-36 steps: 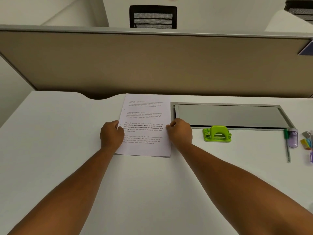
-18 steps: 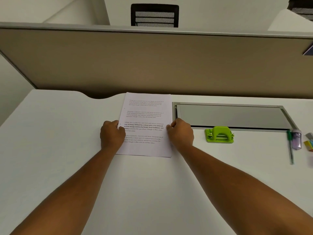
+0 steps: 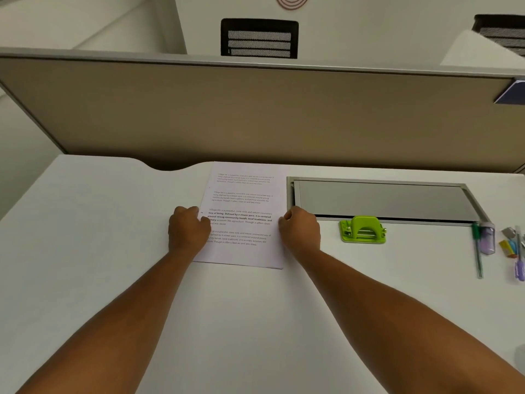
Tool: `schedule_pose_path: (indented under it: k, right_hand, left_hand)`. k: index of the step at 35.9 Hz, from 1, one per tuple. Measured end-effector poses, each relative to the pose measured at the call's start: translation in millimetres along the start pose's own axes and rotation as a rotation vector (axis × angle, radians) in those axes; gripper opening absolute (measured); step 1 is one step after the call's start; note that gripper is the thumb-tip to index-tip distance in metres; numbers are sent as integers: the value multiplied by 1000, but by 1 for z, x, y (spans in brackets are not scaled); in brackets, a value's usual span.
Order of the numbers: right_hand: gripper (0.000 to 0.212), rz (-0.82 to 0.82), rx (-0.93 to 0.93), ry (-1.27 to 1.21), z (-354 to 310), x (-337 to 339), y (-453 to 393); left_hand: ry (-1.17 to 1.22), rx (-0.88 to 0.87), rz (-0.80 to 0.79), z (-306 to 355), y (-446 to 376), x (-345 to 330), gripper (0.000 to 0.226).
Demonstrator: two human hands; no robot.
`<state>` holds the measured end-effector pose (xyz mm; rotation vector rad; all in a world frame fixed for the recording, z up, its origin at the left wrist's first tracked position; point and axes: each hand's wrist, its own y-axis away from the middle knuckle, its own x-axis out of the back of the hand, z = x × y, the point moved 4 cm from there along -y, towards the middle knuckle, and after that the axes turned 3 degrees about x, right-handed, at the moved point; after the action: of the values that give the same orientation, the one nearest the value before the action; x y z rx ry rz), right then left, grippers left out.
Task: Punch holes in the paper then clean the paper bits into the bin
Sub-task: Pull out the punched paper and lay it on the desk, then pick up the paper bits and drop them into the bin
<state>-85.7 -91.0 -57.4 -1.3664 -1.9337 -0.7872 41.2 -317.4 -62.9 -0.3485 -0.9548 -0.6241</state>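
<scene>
**Paper Held, No Holes Yet**

On the left, the white table (image 3: 85, 251) is plain. The person's left hand (image 3: 186, 230) sits at the left edge of the paper (image 3: 244, 200). Its fingers are curled and its grip pinches that edge. The paper is a thin stack of printed sheets lying flat near the middle of the table, with its far end close to the tan wall panel (image 3: 255, 115).

The right hand (image 3: 299, 228) is at the right edge of the paper. Its fingers are curled too, and its grip holds that side. So both hands have the paper between them.

Further right, a grey flap (image 3: 380, 199) is set into the table. Just in front of it sits the green hole punch (image 3: 363, 230). It is near the right hand but not touching it, and nothing is in it. At the far right lie a green pen (image 3: 477, 248) and some small coloured bits of desk stuff.

The job looks like it is only starting. No holes show in the paper, and no paper bits are on the table. The paper must go into the punch, the punch must be pressed, and the bits must be cleaned up. No bin shows in the picture.
</scene>
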Motion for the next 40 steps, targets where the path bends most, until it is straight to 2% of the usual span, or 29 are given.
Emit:
schedule_pose_path:
  k: [6, 10, 15, 20, 24, 33, 40]
  right_hand:
    - [14, 19, 20, -85, 2, 8, 4]
    - [16, 47, 70, -79, 7, 23, 15]
    - [19, 82, 155, -14, 15, 52, 35]
    - [18, 129, 277, 55, 21, 91, 62]
    - [16, 168, 307, 53, 35, 120, 85]
    - [16, 295, 211, -17, 96, 176, 132]
    - [22, 278, 140, 15, 161, 200, 176]
  left_hand:
    - [0, 27, 4, 0, 4, 3, 37]
    - [39, 36, 62, 3, 17, 11, 44]
    - [107, -35, 102, 25, 47, 17, 39]
    - [140, -245, 37, 62, 94, 15, 36]
    - [160, -366, -7, 91, 136, 8, 37]
    - [22, -572, -182, 130, 235, -24, 51]
    - [-145, -619, -299, 147, 299, -55, 59]
